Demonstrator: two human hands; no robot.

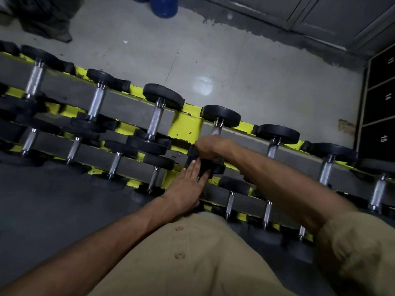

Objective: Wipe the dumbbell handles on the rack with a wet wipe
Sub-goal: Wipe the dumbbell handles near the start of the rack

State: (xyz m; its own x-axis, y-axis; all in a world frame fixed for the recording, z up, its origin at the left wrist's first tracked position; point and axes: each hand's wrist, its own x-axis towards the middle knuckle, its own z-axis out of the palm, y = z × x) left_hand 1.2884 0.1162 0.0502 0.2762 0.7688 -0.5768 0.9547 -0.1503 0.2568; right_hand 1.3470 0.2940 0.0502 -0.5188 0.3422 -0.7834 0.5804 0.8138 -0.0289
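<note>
left hand (pixel 186 186): fingers straight, pressing dumbbell head (pixel 214 166) to steady it | right hand (pixel 210 149): fingers curled round handle (pixel 216 129), probably wiping; wipe unseen

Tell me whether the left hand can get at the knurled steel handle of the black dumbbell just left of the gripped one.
Probably yes: the left hand holds nothing, and that knurled steel handle lies uncovered close by.

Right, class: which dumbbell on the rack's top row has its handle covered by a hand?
The dumbbell just right of the yellow upright: the right hand covers its handle; the others' chrome handles are bare.
</note>
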